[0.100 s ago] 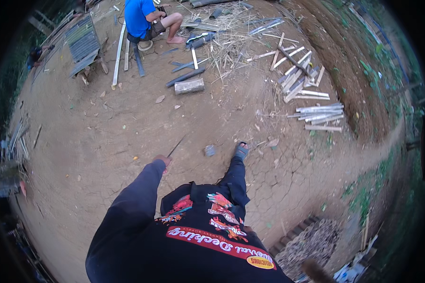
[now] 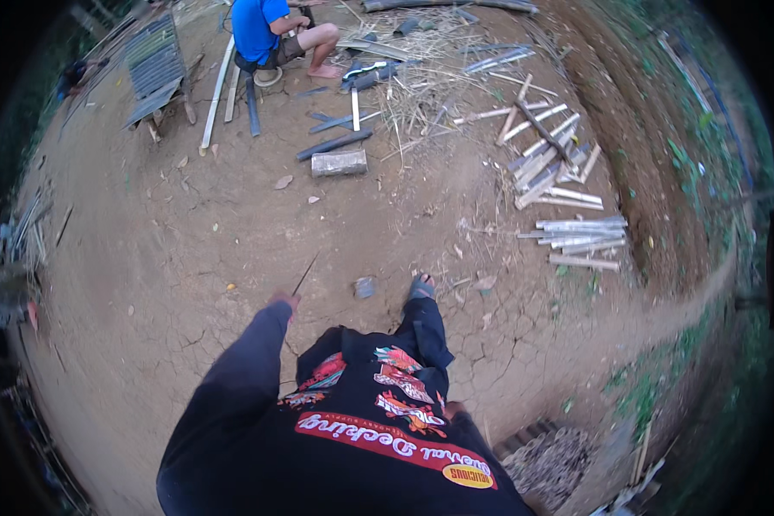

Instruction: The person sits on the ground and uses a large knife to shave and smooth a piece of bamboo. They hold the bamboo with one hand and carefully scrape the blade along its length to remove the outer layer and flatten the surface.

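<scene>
My left hand (image 2: 285, 299) is out in front of me over the bare ground, closed on a thin, dark, pointed tool that looks like a knife (image 2: 306, 272). Its tip points away from me and slightly to the right. Little of my right hand (image 2: 452, 410) shows: it hangs low beside my dark clothing, its fingers hidden. Ahead of my body, one foot in a grey sandal (image 2: 420, 287) is on the dirt, with a small grey block (image 2: 365, 287) lying to its left.
A short log (image 2: 339, 163) lies ahead, near a dark pipe-like piece (image 2: 334, 144). Beyond it sits a person in a blue shirt (image 2: 256, 33). Split strips (image 2: 580, 234) are stacked at right, below a looser pile (image 2: 546, 163). A corrugated sheet (image 2: 155, 69) leans at far left.
The view has shifted a little. My left hand and the knife appear slightly further left, and a bit more of my right hand shows at my side.
</scene>
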{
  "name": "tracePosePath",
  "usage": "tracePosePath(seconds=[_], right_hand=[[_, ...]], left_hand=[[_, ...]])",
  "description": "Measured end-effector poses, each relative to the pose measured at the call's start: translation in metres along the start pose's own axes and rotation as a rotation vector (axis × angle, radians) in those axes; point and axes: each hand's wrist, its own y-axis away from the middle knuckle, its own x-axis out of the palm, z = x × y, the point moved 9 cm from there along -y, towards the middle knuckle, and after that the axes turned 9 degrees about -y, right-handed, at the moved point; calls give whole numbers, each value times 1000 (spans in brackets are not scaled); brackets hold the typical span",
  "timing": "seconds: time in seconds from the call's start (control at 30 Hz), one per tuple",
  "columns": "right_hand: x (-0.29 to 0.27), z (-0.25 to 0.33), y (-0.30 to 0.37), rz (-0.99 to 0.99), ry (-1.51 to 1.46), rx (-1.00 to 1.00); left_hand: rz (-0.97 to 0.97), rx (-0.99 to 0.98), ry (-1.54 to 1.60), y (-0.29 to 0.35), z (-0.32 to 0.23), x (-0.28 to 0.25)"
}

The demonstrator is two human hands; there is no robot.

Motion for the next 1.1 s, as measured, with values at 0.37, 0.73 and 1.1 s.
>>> tracePosePath(seconds=[0.37,0.73,1.1], right_hand=[[-827,-15,-187,-621,316,131],[-856,311,-472,-127,609,-197],[-719,445,-769,70,845,-531]], left_hand=[[79,-568,752,125,-110,118],[-77,-516,1483,-9,-334,33],[-126,-351,2247,-208,-534,15]])
